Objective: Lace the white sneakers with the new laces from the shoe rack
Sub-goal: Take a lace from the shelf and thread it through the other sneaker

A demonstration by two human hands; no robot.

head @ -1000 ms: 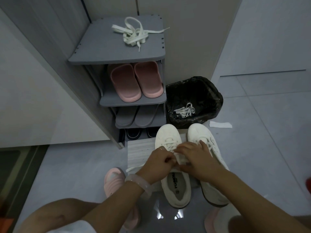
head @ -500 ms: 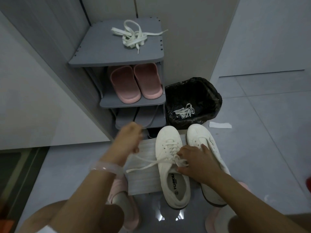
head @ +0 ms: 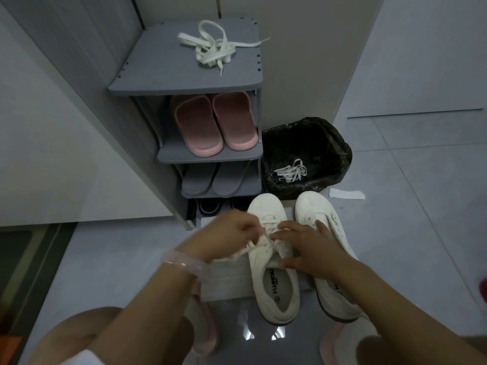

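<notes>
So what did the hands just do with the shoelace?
The left hand, which had pulled the lace out sideways, swung back to the left sneaker and now pinches the lace over its eyelets. The right hand stayed pressed on that sneaker. The spare lace on the rack and the right sneaker did not move.

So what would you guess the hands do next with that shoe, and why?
Probably the left hand draws its lace snug through the left sneaker, while the right hand steadies the tongue. The lace runs slack out to the left, and the top eyelets look unfilled, though blur hides detail.
</notes>
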